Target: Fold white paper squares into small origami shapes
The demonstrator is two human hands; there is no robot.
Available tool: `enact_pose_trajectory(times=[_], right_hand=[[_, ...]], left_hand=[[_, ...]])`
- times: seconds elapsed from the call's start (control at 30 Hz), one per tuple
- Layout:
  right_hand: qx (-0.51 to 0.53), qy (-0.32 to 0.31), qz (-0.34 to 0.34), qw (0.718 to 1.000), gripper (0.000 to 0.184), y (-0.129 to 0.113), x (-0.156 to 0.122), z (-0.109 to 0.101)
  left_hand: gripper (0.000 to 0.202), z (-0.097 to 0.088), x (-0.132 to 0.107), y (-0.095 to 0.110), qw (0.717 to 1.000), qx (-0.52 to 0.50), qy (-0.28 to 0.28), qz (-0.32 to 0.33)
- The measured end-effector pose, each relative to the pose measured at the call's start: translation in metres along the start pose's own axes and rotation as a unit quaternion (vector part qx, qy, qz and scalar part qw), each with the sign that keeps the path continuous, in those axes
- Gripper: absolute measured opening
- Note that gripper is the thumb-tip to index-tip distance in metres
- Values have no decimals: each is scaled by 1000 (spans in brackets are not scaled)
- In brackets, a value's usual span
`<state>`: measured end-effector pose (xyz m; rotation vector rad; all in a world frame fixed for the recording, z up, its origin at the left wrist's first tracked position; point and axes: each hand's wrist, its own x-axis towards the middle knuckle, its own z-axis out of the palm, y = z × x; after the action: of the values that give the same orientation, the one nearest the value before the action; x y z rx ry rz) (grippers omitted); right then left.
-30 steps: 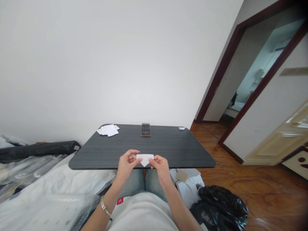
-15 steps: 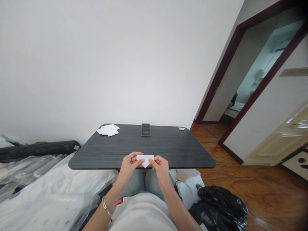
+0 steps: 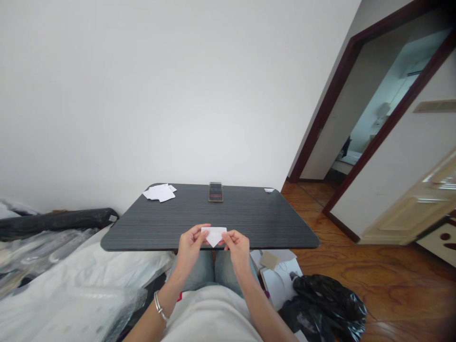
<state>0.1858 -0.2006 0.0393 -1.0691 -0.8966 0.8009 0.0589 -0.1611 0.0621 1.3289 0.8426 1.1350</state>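
Observation:
Between my left hand (image 3: 190,247) and my right hand (image 3: 237,249) is a folded white paper (image 3: 213,236), its point hanging downward. Each hand pinches one upper corner between thumb and fingers, just above the front edge of the dark grey wood-grain table (image 3: 256,221). A silver bangle (image 3: 160,305) circles my left wrist. Farther off, near the table's back edge, lie a loose pile of white paper sheets (image 3: 159,192), a phone (image 3: 215,192) standing or lying with its dark screen showing, and a small paper scrap (image 3: 269,190).
A white wall (image 3: 142,95) runs behind the table. On the left lie plastic sheeting (image 3: 71,280) and a black roll (image 3: 53,219). At lower right are a white box with cardboard (image 3: 274,278), a black plastic bag (image 3: 324,299) and wooden floor (image 3: 377,270).
Both hands have dropped slightly toward the table's front edge, still holding the paper. The paper's pointed shape shows a little wider, and the hands sit slightly farther apart.

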Motion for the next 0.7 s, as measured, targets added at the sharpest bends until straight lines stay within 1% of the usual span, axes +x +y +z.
enact_pose_trajectory(times=[0.17,0.33,0.43,0.5,0.7], right_hand=[[-2,3,-6,1000,22,1,0,0],[0,13,-2,1000,23,-2,0,1],[5,12,1,1000,23,-3,-2,2],[11,5,6,1000,23,-3,-2,3],[7,-44,24,999,22,0,-2,4]], left_hand=[[37,2,0,3,1000,-28,6,5],[41,2,0,5,998,-60,-25,-18],[39,0,1,3,998,-55,-33,-28],[36,-1,2,1,998,-41,-33,-31],[32,-1,1,1,999,-19,-34,-32]])
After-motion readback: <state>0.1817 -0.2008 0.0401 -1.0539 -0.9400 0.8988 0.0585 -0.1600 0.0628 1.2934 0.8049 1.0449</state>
